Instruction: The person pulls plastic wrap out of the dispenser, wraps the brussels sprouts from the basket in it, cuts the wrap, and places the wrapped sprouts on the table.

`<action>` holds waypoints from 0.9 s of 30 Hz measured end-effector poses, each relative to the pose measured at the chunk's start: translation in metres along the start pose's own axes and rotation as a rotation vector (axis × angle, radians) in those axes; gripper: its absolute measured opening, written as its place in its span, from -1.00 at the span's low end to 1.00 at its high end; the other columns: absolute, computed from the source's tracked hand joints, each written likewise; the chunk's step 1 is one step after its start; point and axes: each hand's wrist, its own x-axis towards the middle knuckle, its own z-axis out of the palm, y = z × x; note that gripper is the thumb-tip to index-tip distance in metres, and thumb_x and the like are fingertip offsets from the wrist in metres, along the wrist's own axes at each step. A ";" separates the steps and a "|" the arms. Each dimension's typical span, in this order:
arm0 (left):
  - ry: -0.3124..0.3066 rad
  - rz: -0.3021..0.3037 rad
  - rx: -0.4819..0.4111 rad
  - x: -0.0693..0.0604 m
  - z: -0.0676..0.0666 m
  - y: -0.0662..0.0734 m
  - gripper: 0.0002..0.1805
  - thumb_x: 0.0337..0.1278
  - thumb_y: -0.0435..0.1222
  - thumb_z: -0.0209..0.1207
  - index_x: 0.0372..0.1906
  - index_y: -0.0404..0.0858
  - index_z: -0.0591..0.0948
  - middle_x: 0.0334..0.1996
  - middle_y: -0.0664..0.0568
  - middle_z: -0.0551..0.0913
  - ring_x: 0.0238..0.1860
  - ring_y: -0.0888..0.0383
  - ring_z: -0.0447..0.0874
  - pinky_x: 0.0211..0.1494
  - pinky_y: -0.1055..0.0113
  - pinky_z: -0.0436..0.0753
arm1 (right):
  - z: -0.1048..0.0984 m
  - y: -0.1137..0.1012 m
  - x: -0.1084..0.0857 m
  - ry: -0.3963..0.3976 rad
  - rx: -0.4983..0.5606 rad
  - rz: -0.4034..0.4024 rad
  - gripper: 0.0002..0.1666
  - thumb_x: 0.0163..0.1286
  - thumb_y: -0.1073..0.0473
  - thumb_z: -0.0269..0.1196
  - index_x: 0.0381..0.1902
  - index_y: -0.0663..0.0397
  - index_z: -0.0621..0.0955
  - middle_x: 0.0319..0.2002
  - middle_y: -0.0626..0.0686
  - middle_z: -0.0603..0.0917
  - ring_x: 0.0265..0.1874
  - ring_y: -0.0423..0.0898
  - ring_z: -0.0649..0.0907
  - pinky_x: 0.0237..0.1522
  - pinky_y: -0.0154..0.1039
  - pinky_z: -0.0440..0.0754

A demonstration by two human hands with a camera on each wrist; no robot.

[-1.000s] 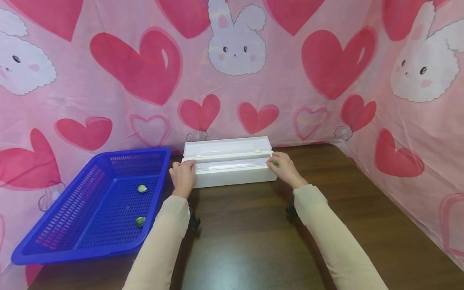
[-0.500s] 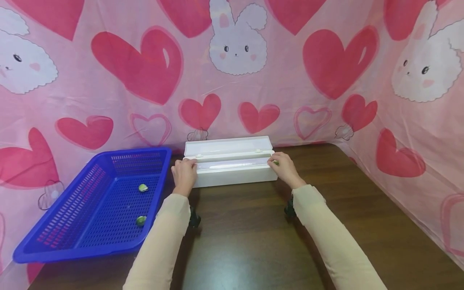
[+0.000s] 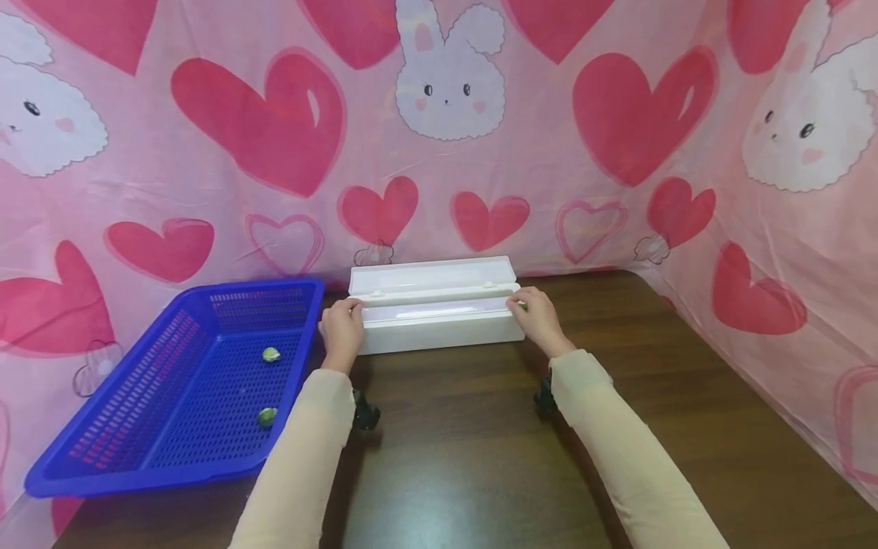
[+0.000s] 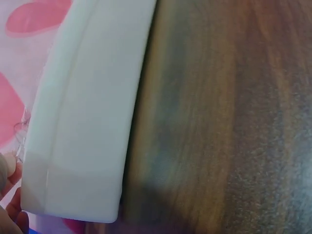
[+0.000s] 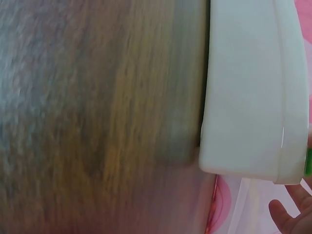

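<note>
A long white box (image 3: 442, 330) lies across the table with its lid (image 3: 432, 276) raised at the back and a clear sheet (image 3: 439, 309) along its top. At its left end, my left hand (image 3: 341, 332) pinches what looks like crinkled clear film, whose edge shows beside the fingers (image 4: 10, 165) in the left wrist view. My right hand (image 3: 540, 320) is at the right end, thumb and forefinger closed on a small green piece (image 5: 308, 163); its lower fingers (image 5: 292, 209) are spread under the box's corner. The fingertips are partly out of the wrist views.
A blue perforated basket (image 3: 165, 482) stands to the left, holding two small green-and-white items, one farther back (image 3: 270, 354) and one nearer (image 3: 267, 417). The brown wooden table (image 3: 453, 450) extends in front of the box. A pink heart-patterned cloth (image 3: 425, 164) hangs behind.
My left hand has shifted slightly left, and more of the box's left end shows. My right hand stays almost still at the right end. The basket and its items have not moved.
</note>
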 end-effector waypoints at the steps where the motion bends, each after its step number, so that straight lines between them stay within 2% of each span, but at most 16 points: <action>1: 0.005 -0.012 -0.018 0.000 0.000 0.000 -0.84 0.18 -0.37 0.08 -0.26 -0.30 0.66 -0.20 -0.16 0.63 -0.15 -0.18 0.44 -0.07 -0.07 0.28 | 0.000 0.000 0.000 0.013 0.007 0.001 -0.83 0.32 0.24 0.17 -0.29 0.26 0.63 -0.07 0.24 0.55 0.02 0.16 0.46 0.08 0.02 0.33; 4: 0.006 -0.036 -0.041 0.000 -0.001 0.000 -0.83 0.20 -0.36 0.08 -0.23 -0.31 0.66 -0.18 -0.16 0.63 -0.14 -0.19 0.44 -0.05 -0.09 0.28 | 0.001 0.000 0.000 0.050 0.019 0.000 -0.82 0.31 0.25 0.17 -0.29 0.29 0.63 -0.11 0.24 0.57 -0.02 0.16 0.48 0.06 0.02 0.34; 9: -0.003 -0.083 -0.062 0.001 -0.002 0.002 -0.81 0.22 -0.35 0.06 -0.21 -0.31 0.66 -0.14 -0.16 0.62 -0.09 -0.20 0.45 0.00 -0.08 0.28 | 0.003 -0.002 0.001 0.064 0.037 0.031 -0.78 0.33 0.22 0.15 -0.26 0.32 0.62 -0.16 0.24 0.58 -0.06 0.17 0.49 0.03 0.02 0.35; 17: -0.034 -0.285 -0.158 0.008 -0.005 0.007 -0.74 0.24 -0.21 0.07 -0.11 -0.26 0.65 -0.06 -0.09 0.61 0.04 -0.11 0.46 0.11 0.08 0.29 | 0.003 -0.003 0.005 0.053 0.057 0.110 -0.76 0.35 0.19 0.12 -0.25 0.28 0.62 -0.15 0.20 0.57 -0.14 0.11 0.51 -0.07 0.00 0.41; 19: -0.040 -0.316 -0.167 0.009 -0.006 0.009 -0.74 0.25 -0.21 0.06 -0.11 -0.24 0.65 -0.05 -0.08 0.61 0.06 -0.11 0.44 0.12 0.08 0.27 | 0.003 -0.004 0.007 0.066 0.042 0.113 -0.77 0.34 0.18 0.13 -0.26 0.27 0.62 -0.15 0.20 0.57 -0.13 0.10 0.51 -0.06 0.02 0.40; 24: -0.038 -0.348 -0.196 0.011 -0.011 0.015 -0.74 0.26 -0.22 0.06 -0.11 -0.24 0.65 -0.04 -0.07 0.61 0.07 -0.09 0.43 0.14 0.10 0.26 | 0.001 -0.007 0.012 0.110 -0.001 0.066 -0.77 0.34 0.18 0.14 -0.28 0.26 0.64 -0.13 0.20 0.58 -0.07 0.13 0.51 0.00 0.09 0.32; 27: -0.037 -0.355 -0.219 0.013 -0.013 0.019 -0.74 0.26 -0.23 0.06 -0.10 -0.26 0.65 -0.04 -0.08 0.61 0.06 -0.07 0.44 0.14 0.13 0.28 | -0.002 -0.009 0.013 0.117 0.031 0.056 -0.76 0.35 0.20 0.13 -0.27 0.30 0.63 -0.16 0.23 0.56 -0.11 0.14 0.51 -0.03 0.05 0.37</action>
